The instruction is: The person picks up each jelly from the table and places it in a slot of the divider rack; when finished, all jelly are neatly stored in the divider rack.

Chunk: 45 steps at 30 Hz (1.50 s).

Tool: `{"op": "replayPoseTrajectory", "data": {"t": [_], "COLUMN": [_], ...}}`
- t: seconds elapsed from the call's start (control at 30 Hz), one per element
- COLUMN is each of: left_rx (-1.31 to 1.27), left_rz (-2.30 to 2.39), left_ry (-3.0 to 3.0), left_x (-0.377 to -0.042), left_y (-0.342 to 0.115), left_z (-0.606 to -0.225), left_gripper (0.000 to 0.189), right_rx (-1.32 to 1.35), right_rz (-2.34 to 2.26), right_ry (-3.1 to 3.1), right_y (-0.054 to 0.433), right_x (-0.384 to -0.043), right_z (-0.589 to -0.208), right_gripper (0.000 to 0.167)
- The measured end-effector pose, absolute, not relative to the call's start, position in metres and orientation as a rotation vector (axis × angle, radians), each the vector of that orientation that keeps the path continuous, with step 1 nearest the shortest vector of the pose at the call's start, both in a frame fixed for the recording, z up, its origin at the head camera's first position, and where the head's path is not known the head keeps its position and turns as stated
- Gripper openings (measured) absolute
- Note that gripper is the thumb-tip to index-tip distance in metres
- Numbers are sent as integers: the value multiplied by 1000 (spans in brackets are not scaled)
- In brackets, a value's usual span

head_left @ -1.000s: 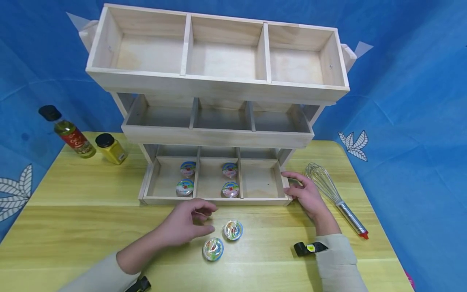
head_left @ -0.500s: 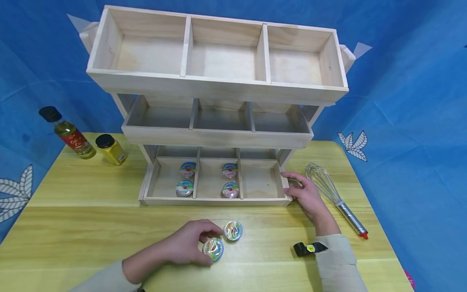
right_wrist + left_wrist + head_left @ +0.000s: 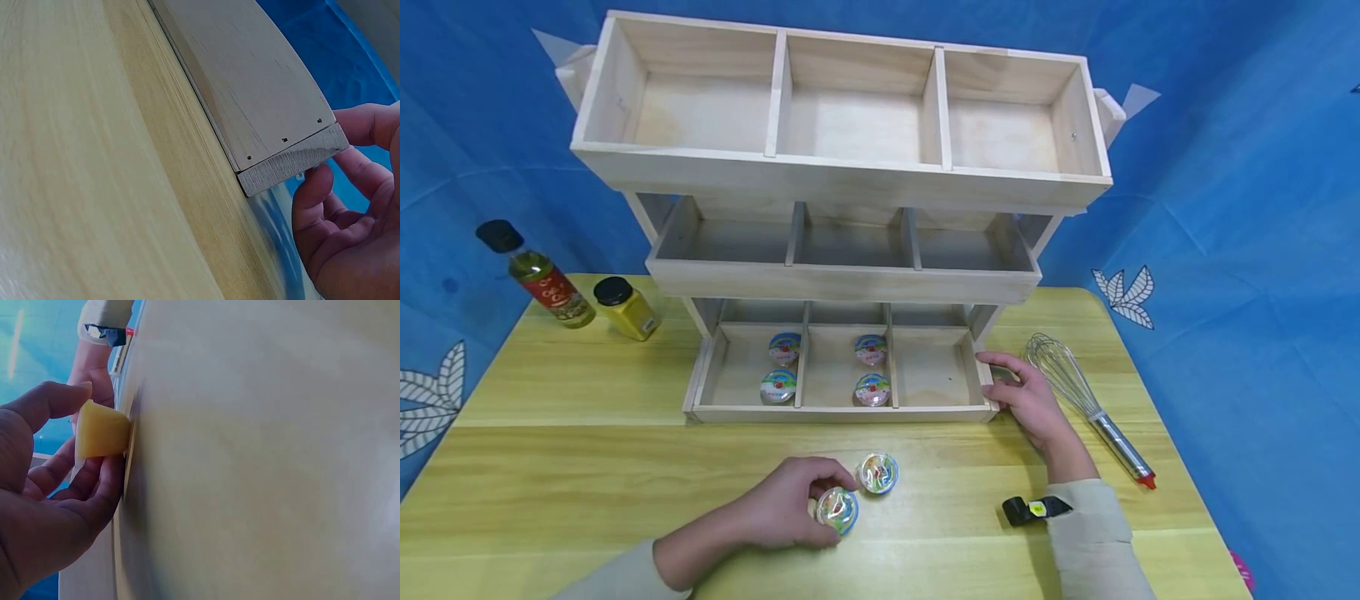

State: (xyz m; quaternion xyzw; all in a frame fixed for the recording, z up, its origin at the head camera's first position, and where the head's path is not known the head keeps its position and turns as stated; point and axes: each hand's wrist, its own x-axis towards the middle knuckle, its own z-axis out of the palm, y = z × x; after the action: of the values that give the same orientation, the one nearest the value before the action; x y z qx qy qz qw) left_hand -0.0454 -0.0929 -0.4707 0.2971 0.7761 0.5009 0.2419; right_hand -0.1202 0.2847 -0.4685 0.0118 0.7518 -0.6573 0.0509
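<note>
My left hand [image 3: 790,504] pinches a small jelly cup [image 3: 837,510] with a clear, shiny lid, low over the table in front of the shelf. In the left wrist view the jelly cup [image 3: 103,430] shows a yellow body, thumb at one side of its rim and fingers at the other. A second jelly cup [image 3: 877,473] stands just beyond it. My right hand [image 3: 1030,400] grips the right end of the wooden shelf's bottom tray [image 3: 842,414]; in the right wrist view its fingers [image 3: 369,125] hold the end board [image 3: 294,159] at the corner.
Several pink jelly cups [image 3: 872,389] sit in the bottom tray's left and middle compartments. Two higher tiers [image 3: 842,282] overhang it. A whisk [image 3: 1090,404] lies at right; an oil bottle [image 3: 553,287] and a yellow jar [image 3: 627,310] stand at left.
My left hand has come down from near the tray's front edge to the nearer jelly cup and taken hold of it. The right hand has stayed on the shelf's end.
</note>
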Motion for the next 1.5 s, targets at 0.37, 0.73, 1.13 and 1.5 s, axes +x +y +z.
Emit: {"op": "replayPoseTrajectory", "data": {"t": [0.37, 0.73, 1.13, 1.5], "left_rx": [840, 856, 679, 480], "left_rz": [1531, 1709, 1807, 1941], "left_ry": [1977, 1851, 1832, 1926], "left_x": [-41, -52, -80, -112], "left_y": [-87, -64, -25, 12], "left_z": [-465, -449, -428, -416], "left_gripper": [47, 48, 50, 51], "right_rx": [52, 44, 27, 21], "right_rz": [-2000, -1997, -2004, -2026], "right_ry": [2283, 2284, 2277, 2282], "right_y": [285, 285, 286, 284], "right_x": [-121, -120, -122, -121], "right_z": [-469, -469, -469, -469], "right_gripper": [52, 50, 50, 51]}}
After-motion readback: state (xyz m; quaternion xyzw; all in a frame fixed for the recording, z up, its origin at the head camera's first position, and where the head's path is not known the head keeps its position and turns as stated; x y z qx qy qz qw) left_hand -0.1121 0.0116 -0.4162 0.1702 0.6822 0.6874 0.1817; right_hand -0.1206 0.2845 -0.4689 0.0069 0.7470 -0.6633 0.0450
